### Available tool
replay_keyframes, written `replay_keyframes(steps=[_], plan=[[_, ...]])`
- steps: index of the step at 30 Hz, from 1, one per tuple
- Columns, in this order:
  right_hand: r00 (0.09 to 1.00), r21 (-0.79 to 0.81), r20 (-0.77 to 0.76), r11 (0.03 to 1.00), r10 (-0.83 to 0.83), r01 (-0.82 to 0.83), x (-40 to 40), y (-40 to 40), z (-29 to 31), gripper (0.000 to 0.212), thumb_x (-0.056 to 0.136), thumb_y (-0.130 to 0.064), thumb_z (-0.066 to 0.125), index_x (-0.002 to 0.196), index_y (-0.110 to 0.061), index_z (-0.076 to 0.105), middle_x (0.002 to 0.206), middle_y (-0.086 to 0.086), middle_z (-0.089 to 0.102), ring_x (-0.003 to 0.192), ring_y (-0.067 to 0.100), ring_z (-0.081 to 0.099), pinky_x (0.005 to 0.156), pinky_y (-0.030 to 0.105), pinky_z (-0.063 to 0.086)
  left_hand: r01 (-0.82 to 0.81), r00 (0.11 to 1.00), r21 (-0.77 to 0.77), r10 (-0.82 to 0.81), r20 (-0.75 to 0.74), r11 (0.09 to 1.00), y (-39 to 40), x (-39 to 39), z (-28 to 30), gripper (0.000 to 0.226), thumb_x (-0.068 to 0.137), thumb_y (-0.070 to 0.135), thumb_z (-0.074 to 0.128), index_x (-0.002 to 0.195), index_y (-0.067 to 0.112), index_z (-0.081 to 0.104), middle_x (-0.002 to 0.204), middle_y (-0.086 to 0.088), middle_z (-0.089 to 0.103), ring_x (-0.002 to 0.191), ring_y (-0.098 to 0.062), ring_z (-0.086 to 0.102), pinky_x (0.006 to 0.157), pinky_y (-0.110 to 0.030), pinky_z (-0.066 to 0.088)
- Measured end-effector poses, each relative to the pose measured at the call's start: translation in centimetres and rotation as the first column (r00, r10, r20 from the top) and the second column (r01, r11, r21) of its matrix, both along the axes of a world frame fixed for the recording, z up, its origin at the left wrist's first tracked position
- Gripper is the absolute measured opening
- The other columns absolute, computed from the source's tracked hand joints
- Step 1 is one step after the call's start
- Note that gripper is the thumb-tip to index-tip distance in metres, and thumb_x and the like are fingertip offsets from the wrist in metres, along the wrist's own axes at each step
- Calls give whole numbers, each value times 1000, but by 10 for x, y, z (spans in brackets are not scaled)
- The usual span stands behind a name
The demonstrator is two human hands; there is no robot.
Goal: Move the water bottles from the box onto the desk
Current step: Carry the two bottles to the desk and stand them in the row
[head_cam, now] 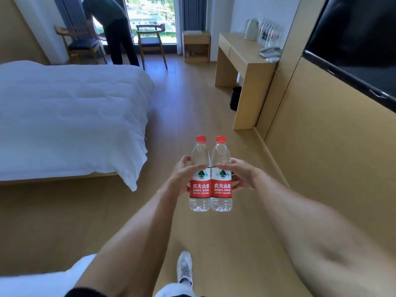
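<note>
Two clear water bottles with red caps and red labels stand upright side by side in front of me, held over the wooden floor. My left hand [182, 176] grips the left bottle [200, 185] around its middle. My right hand [242, 175] grips the right bottle [221, 185] the same way. The bottles touch each other. The wooden desk [242, 58] stands ahead on the right against the wall, well beyond the bottles. No box is in view.
A white bed [70, 116] fills the left. On the desk are a kettle [251, 28], several glasses and a phone [270, 52]. A black bin [235, 98] sits under it. A person [113, 28] bends by two chairs at the window. A television [353, 39] hangs on the right wall.
</note>
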State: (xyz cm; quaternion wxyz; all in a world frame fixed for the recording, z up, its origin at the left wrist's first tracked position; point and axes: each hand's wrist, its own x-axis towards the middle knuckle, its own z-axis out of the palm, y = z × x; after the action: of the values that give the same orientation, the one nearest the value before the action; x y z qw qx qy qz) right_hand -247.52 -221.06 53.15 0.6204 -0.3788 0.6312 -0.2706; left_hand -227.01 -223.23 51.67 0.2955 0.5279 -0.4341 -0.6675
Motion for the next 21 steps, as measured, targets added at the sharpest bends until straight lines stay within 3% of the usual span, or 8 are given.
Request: replay_keyframes(steps=[5, 14, 21], plan=[[998, -12, 23, 998, -65, 65, 0, -107, 8, 50, 88, -29, 74, 130, -16, 50, 121, 13, 66, 108, 33, 66, 94, 60, 52, 24, 999, 4, -25, 45, 1000, -123, -2, 5, 45, 76, 29, 88, 104, 38, 53, 100, -10, 74, 77, -28, 77, 75, -54, 61], [989, -43, 39, 988, -144, 145, -14, -259, 17, 51, 88, -24, 75, 131, -17, 50, 123, 13, 66, 112, 34, 64, 98, 62, 49, 87, 991, -37, -83, 101, 996, -289, -17, 8, 52, 75, 29, 88, 113, 36, 53, 100, -6, 72, 82, -26, 75, 70, -46, 59], [990, -44, 45, 990, -132, 134, -40, -378, 0, 49, 85, -27, 78, 126, -18, 53, 118, 10, 69, 108, 33, 66, 96, 62, 50, 67, 993, -56, -62, 96, 996, -405, -37, -12, 47, 74, 34, 89, 105, 40, 55, 99, -6, 75, 76, -21, 77, 65, -48, 61]])
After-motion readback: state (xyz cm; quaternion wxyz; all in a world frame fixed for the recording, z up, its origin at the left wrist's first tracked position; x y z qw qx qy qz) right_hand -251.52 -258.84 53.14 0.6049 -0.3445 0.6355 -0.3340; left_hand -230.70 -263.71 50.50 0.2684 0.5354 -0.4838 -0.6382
